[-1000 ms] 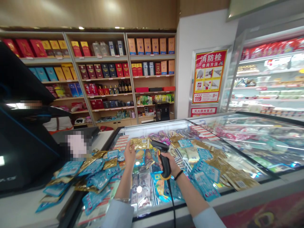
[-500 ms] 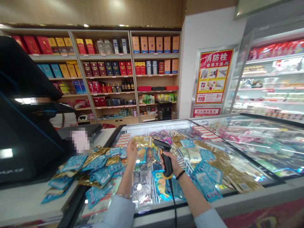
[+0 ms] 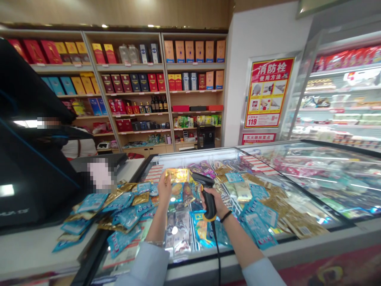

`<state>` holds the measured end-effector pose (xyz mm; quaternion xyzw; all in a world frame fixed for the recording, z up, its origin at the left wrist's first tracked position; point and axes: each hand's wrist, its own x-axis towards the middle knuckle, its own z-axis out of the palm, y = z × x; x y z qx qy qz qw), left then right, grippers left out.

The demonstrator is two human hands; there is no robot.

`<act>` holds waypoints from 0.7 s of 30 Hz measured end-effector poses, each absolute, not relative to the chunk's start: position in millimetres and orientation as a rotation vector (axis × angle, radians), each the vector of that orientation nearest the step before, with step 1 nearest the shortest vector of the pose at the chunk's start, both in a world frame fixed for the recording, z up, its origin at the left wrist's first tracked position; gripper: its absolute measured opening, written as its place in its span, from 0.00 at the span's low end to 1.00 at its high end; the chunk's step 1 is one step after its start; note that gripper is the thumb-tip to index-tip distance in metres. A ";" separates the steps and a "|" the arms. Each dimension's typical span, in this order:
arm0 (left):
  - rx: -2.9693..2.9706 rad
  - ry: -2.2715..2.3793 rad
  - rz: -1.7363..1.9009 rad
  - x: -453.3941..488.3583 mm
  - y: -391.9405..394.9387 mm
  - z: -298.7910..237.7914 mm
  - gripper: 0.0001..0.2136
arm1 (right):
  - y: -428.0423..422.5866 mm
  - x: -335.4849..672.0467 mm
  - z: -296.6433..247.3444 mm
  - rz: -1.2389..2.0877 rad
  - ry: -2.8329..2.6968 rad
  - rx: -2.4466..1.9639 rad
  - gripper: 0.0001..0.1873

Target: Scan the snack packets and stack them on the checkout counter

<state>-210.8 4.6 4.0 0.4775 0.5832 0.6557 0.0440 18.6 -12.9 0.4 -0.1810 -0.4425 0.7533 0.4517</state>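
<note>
My left hand (image 3: 164, 188) is closed on the left end of a gold foil packet (image 3: 177, 175), held up over the glass-topped freezer (image 3: 175, 260). My right hand (image 3: 214, 200) wraps round the handle of a black and yellow barcode scanner (image 3: 210, 203). The scanner's head points left at the packet, and the packet glows brightly. A cable hangs from the handle toward the front edge. Left of my left hand lies a pile of blue and gold packets (image 3: 127, 216). More blue packets (image 3: 258, 222) and gold packets (image 3: 281, 210) are spread to the right of my right hand.
A black checkout screen (image 3: 26, 159) stands on the white counter (image 3: 35, 254) at the left. Beyond it part of a person (image 3: 79, 149) shows. Shelves of boxed bottles (image 3: 195, 67) line the back wall. A lit display fridge (image 3: 336, 93) stands at the right.
The gold packet has become brightly lit in front of the scanner. Both hands keep their grips and have hardly moved; the view has shifted slightly.
</note>
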 end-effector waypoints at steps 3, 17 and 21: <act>1.461 1.752 2.025 -209.6 4.9 4.1 0.17 | -16.4 18.7 3.8 1.851 -1.090 -0.440 0.15; 1.420 1.912 2.032 -216.6 -6.7 18.5 0.20 | -22.6 22.6 14.8 1.670 -1.123 -0.616 0.18; 1.483 1.937 2.042 -219.1 -11.6 24.0 0.20 | -24.7 24.6 17.0 1.625 -1.146 -0.659 0.19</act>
